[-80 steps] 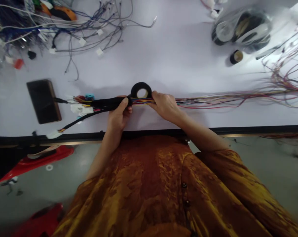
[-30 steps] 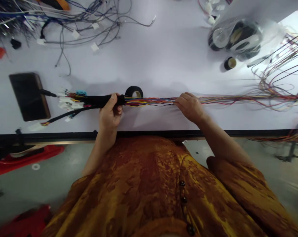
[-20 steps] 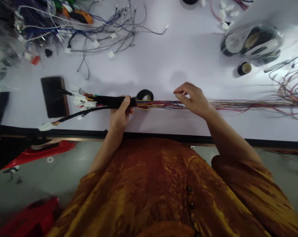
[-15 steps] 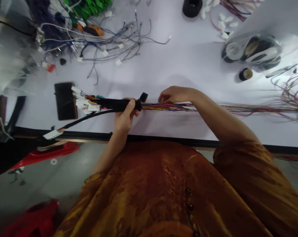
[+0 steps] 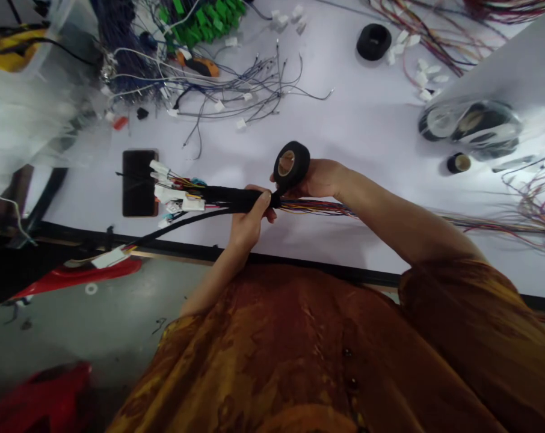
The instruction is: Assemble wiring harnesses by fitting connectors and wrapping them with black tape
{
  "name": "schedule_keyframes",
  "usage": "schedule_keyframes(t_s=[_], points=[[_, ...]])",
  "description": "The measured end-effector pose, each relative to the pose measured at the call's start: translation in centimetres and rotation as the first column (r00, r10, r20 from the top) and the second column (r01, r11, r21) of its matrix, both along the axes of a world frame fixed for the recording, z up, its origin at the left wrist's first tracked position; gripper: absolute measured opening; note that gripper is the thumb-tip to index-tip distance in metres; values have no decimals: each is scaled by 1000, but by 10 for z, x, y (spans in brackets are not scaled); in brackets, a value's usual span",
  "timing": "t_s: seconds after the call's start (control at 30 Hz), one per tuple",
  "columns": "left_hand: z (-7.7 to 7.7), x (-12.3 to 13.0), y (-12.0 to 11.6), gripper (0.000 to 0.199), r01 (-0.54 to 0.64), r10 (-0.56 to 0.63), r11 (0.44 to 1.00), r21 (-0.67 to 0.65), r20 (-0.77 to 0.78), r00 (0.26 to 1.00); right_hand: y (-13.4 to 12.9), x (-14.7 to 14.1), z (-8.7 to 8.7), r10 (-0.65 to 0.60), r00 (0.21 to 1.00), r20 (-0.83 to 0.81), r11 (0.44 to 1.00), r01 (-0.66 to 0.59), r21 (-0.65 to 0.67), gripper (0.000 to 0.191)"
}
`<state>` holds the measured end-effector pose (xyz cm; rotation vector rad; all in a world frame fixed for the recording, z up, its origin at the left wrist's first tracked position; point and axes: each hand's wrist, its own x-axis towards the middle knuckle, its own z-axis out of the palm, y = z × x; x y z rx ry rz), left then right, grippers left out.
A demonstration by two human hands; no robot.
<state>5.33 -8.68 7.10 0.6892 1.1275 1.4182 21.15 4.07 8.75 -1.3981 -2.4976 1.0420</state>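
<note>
The left hand [image 5: 249, 227] is clenched around a wire harness [image 5: 230, 200], its black-wrapped section ending just past the thumb. Loose multicoloured wires [image 5: 315, 208] run on to the right, and white connectors [image 5: 175, 201] fan out at the left end. The right hand [image 5: 320, 181] grasps a roll of black cloth tape [image 5: 291, 166] just above the wrap's end, with the harness held over the white bench [image 5: 344, 120].
</note>
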Motion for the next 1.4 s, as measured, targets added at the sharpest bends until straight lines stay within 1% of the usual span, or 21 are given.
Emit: schedule_keyframes(t_s=[0.07,0.13,0.2,0.27,0.37,0.43,0.57,0.67,0.73,0.8,0.83,0.9,0.93,0.97,1.0,1.07,1.13,1.2,1.27,1.33,1.4], points=[[-5,-2,0,35,9,-10,1000,-18,-16,1000,-4,2,15,0,995,-95,981,-19,-195,38],[-8,-3,0,35,24,-25,999,-21,-27,999,-16,4,32,-58,980,-191,957,0,-290,40],[-11,-4,0,34,24,-24,1000,-17,-24,999,-37,4,44,-128,958,-257,960,54,-276,39],[-13,-5,0,34,21,-21,1000,-2,-20,1000,-66,3,47,-186,940,-288,968,125,-219,35],[-11,-8,0,31,55,-54,998,16,-65,996,-110,-1,35,-237,935,-264,971,223,-81,24],[-9,-10,0,29,71,-71,997,-4,-105,992,-134,-5,18,-217,951,-219,974,226,14,28],[1,-12,-1,26,72,-73,997,-7,-100,992,-163,-14,-9,-81,994,-79,989,90,115,45],[10,-14,-4,27,125,-124,992,14,-83,989,-174,-10,-8,33,999,44,989,-39,140,52],[13,-17,-8,28,159,-157,987,11,-96,983,-171,1,6,114,993,-6,987,-113,117,50],[14,-20,-14,29,181,-176,983,29,-126,976,-153,18,25,120,986,-116,992,-114,57,39],[14,-20,-18,28,186,-177,981,51,-145,973,-138,27,33,74,986,-149,997,-72,19,34],[15,-21,-23,26,191,-167,975,116,-191,967,-100,41,44,-91,991,-100,996,91,-8,35],[16,-21,-25,24,197,-159,966,165,-217,963,-80,45,45,-122,992,-42,992,120,-38,33],[18,-20,-26,21,212,-156,953,216,-248,956,-61,46,43,-82,996,34,988,86,-129,29],[19,-19,-27,19,232,-155,936,264,-282,947,-45,44,39,9,996,91,965,15,-262,26],[23,-17,-28,16,278,-152,901,335,-355,922,-25,33,28,157,983,90,876,-97,-473,26],[27,-14,-29,12,290,-120,878,381,-413,903,-18,17,18,183,983,13,817,-145,-558,29],[31,-12,-31,8,266,-76,872,411,-424,903,-20,0,13,100,993,-67,822,-120,-557,32],[32,-13,-32,8,254,-82,881,399,-399,913,-23,-11,12,-34,989,-144,839,-50,-542,33],[30,-16,-32,10,264,-132,904,335,-367,921,-25,-17,14,-163,961,-224,835,13,-551,33],[23,-20,-30,10,267,-165,929,256,-357,919,-26,-17,17,-243,917,-317,801,6,-598,33]])
